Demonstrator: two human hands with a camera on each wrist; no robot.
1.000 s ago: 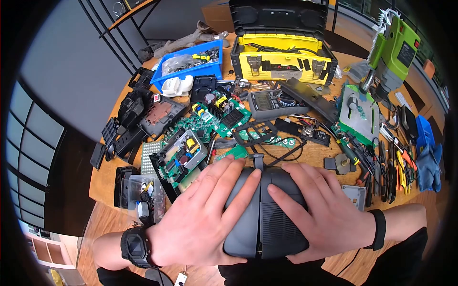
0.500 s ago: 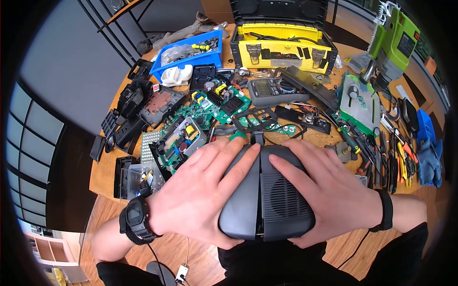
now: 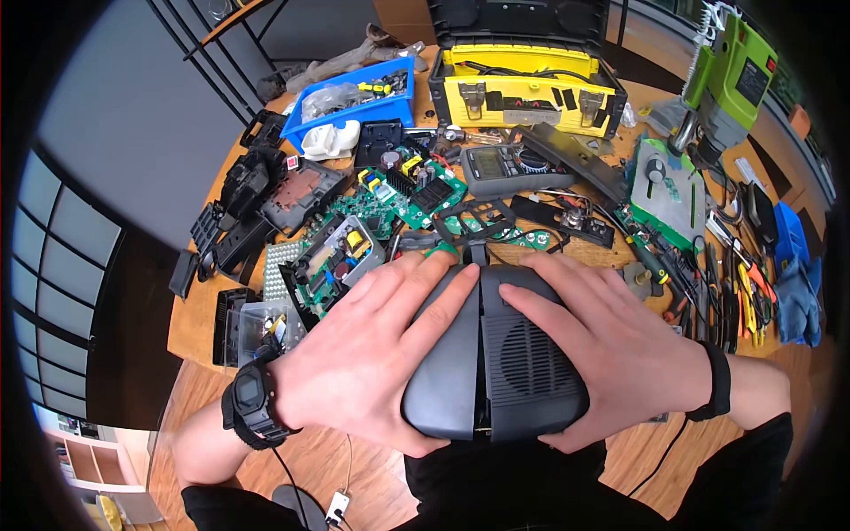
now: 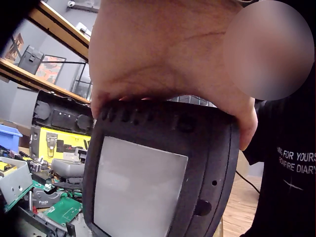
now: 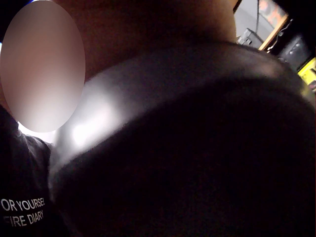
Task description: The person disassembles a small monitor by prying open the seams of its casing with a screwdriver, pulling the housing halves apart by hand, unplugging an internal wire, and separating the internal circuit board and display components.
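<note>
Between both hands is a dark grey plastic device housing (image 3: 452, 376), with a ribbed round grille (image 3: 535, 357) on its right half. A narrow dark gap runs down the seam between its two halves. My left hand (image 3: 372, 345) grips the left half, fingers spread over the top and thumb at the near edge. The right hand (image 3: 633, 345) holds the other half the same way. In the left wrist view, a pale rectangular screen (image 4: 140, 185) fills the housing's left face, below a row of buttons. The right wrist view shows mostly a dark, shiny curved side (image 5: 187, 69).
Around the housing lie green circuit boards (image 3: 425, 212), a multimeter (image 3: 509, 170) and an open power supply box (image 3: 336, 265). A yellow toolbox (image 3: 531, 97) and blue bin (image 3: 354, 97) stand behind. Rightward are a green drill stand (image 3: 735, 88) and several hand tools (image 3: 744, 301).
Both hands have brought the housing a little toward the body and tilted it, so more of its round grille shows. The grip on both sides stays the same.
</note>
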